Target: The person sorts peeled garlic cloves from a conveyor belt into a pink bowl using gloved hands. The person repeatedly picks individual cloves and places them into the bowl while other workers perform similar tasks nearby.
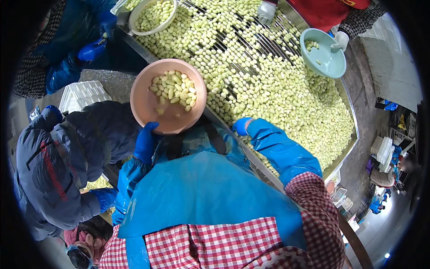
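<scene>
My left hand point(145, 142), in a blue glove, grips the near rim of a pink bowl point(147, 117), which holds pale green oval pieces point(174, 88) toward its far side. My right hand point(242, 126), also blue-gloved, has curled fingers down among the same kind of pieces at the near edge of a metal sorting table point(214, 120). What, if anything, those fingers hold is hidden. A thick layer of the pieces point(286, 114) covers much of the table's slatted bed.
A cream bowl point(134, 24) and a light-blue bowl point(333, 67), held by a gloved co-worker point(340, 41), stand along the table. Other co-workers point(92, 50) are at upper left, and one in a padded jacket point(62, 166) is close on my left, near white crates point(80, 93).
</scene>
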Available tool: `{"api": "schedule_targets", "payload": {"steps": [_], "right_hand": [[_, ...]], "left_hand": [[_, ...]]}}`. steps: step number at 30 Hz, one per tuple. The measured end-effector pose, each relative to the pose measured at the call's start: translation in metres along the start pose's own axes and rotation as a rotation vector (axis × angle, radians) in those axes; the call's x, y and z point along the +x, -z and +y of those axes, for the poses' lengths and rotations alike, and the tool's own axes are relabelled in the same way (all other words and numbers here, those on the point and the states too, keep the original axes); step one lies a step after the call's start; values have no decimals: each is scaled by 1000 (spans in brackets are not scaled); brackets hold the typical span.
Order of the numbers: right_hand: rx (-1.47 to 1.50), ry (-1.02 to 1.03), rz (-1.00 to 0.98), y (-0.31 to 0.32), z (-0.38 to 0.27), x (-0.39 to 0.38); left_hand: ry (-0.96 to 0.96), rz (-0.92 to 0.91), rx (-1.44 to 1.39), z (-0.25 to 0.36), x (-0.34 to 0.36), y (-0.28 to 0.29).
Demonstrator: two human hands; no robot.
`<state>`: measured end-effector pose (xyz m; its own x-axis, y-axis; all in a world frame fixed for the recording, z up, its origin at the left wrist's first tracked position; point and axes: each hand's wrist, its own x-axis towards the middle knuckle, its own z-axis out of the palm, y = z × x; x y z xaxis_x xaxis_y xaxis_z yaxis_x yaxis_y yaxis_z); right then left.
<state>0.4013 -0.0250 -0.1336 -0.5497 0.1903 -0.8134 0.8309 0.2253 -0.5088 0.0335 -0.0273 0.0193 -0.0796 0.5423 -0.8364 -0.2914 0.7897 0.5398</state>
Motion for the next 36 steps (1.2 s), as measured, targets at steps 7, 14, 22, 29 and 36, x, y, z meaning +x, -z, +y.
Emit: {"api": "schedule_targets", "payload": {"steps": [7, 14, 22, 29, 36], "right_hand": [[193, -26, 983, 49, -3, 8], [-49, -226, 83, 29, 45, -29], [227, -246, 1014, 108, 48, 18], [-36, -456, 911, 108, -41, 47], [488, -98, 1441, 50, 6, 25]], "left_hand": [[-26, 5, -6, -8, 5, 16], [25, 59, -33, -7, -3, 22], [49, 70, -153, -10, -13, 22], [93, 95, -185, -20, -11, 33], [118, 95, -273, -33, -4, 42]]}}
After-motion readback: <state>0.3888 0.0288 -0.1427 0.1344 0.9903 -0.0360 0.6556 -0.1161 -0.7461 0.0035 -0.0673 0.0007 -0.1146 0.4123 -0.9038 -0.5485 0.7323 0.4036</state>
